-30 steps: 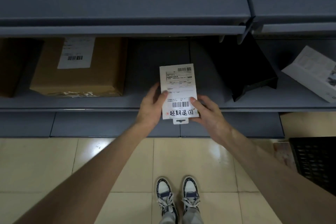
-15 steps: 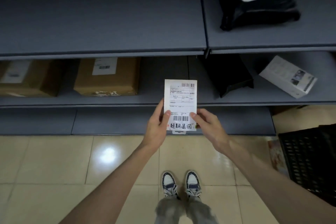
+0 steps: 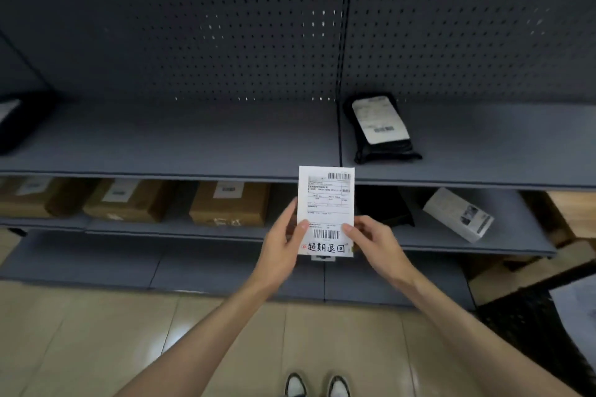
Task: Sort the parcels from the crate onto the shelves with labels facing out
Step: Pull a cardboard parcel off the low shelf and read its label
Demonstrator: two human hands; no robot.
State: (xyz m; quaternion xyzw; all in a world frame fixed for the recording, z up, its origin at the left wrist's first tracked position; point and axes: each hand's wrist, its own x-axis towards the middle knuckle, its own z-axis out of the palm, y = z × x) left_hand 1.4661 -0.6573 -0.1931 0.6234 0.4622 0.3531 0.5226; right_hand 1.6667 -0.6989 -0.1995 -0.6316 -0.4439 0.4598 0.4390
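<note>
The white parcel (image 3: 325, 203) is held upright in front of the shelves, label toward the person. The left hand (image 3: 283, 246) pinches its left edge and the right hand (image 3: 371, 237) its right. Behind it, a black bag (image 3: 380, 129) lies on the upper shelf (image 3: 193, 141); brown boxes (image 3: 229, 203) sit below.

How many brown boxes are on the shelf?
3, all in a row on the lower shelf, left of the hands: left brown box, middle brown box, right brown box. More may hide past the left edge.
</note>
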